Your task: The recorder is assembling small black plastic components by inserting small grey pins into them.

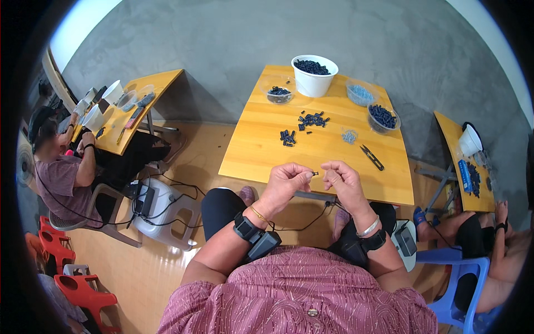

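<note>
Above the near edge of the wooden table (250, 139), my left hand (289, 182) pinches a small dark part (315, 173) between thumb and finger. Just right of it, my right hand (345, 182) is closed in a pinch; whatever its fingertips hold is too small to make out. Beyond my hands lie a small cluster of black parts (287, 138) and a larger loose pile of black parts (314, 120). To the right are a little heap of pale blue-grey pieces (349, 136) and black thread snips (372, 157).
A white bucket (311, 86) of black parts stands at the table's back. Clear bowls hold black parts (279, 92), pale blue pieces (360, 94) and dark parts (382, 116). People sit at tables left and right. A cable (297, 228) hangs below my hands.
</note>
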A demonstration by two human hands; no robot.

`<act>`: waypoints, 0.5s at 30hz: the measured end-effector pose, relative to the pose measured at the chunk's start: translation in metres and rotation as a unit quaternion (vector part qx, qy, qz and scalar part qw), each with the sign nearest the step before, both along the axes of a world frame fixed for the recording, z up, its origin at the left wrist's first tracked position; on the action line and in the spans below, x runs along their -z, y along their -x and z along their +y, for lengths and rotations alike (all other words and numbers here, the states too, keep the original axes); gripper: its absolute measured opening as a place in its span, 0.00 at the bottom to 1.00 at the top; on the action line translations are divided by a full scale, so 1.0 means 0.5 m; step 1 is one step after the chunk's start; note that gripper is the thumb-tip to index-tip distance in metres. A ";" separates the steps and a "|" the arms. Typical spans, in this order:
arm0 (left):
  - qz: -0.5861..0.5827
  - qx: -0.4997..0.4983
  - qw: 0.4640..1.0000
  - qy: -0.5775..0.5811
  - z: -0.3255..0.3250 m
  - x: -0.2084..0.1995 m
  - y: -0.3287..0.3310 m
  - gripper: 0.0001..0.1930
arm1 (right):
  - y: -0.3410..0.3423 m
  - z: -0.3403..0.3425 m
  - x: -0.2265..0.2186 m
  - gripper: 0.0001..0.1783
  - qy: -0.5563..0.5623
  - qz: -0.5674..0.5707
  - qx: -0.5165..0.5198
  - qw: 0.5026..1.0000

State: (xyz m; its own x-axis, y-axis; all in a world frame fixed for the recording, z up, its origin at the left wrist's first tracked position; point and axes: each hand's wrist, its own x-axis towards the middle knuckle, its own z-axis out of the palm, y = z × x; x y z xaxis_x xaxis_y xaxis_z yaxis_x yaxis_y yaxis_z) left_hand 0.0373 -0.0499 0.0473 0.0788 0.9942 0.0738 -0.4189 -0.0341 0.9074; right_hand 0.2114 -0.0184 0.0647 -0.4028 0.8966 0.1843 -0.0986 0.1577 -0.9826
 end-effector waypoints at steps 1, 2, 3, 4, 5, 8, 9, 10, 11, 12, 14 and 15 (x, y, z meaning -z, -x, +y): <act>-0.004 0.000 1.000 -0.002 -0.001 0.002 0.000 0.03 | -0.001 -0.002 -0.001 0.08 -0.024 -0.049 0.000 0.999; -0.003 0.001 1.000 -0.001 0.000 0.001 0.000 0.03 | 0.000 -0.003 -0.004 0.08 -0.024 -0.048 0.001 0.999; 0.004 0.002 1.000 -0.001 0.000 -0.001 0.000 0.03 | 0.004 -0.007 -0.006 0.07 -0.060 -0.080 0.002 0.995; 0.011 0.004 1.000 0.000 0.000 -0.001 -0.001 0.04 | 0.007 -0.008 -0.005 0.06 -0.095 -0.111 0.002 0.989; 0.012 0.003 1.000 0.001 0.002 0.001 -0.001 0.04 | 0.008 -0.005 -0.004 0.06 -0.094 -0.110 0.002 0.989; 0.028 0.008 1.000 0.005 0.009 0.005 -0.001 0.05 | 0.009 0.001 0.001 0.04 -0.112 -0.116 0.008 0.987; 0.000 0.013 1.000 0.015 0.010 0.004 -0.003 0.05 | 0.007 0.001 0.001 0.04 -0.113 -0.116 0.012 0.987; -0.027 0.018 0.999 0.026 0.011 0.002 -0.004 0.06 | 0.006 0.001 0.001 0.03 -0.115 -0.116 0.015 0.986; -0.026 0.019 0.999 0.028 0.016 0.004 -0.006 0.06 | 0.006 0.006 0.009 0.03 -0.112 -0.115 0.016 0.987; -0.053 0.022 0.998 0.038 0.020 0.005 -0.007 0.06 | 0.007 0.012 0.020 0.03 -0.110 -0.108 0.014 0.988; -0.078 0.025 0.995 0.049 0.028 0.011 -0.013 0.07 | 0.010 0.022 0.040 0.03 -0.107 -0.099 0.012 0.989; -0.082 0.023 0.995 0.052 0.035 0.018 -0.017 0.07 | 0.012 0.027 0.049 0.03 -0.129 -0.098 0.025 0.986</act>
State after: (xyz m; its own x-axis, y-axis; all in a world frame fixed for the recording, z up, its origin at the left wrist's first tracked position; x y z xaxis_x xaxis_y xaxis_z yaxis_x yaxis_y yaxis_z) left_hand 0.0460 -0.0325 0.0382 0.1206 0.9926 -0.0141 -0.5600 0.0797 0.8247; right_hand 0.2056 -0.0051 0.0403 -0.4098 0.8495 0.3324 0.1030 0.4051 -0.9084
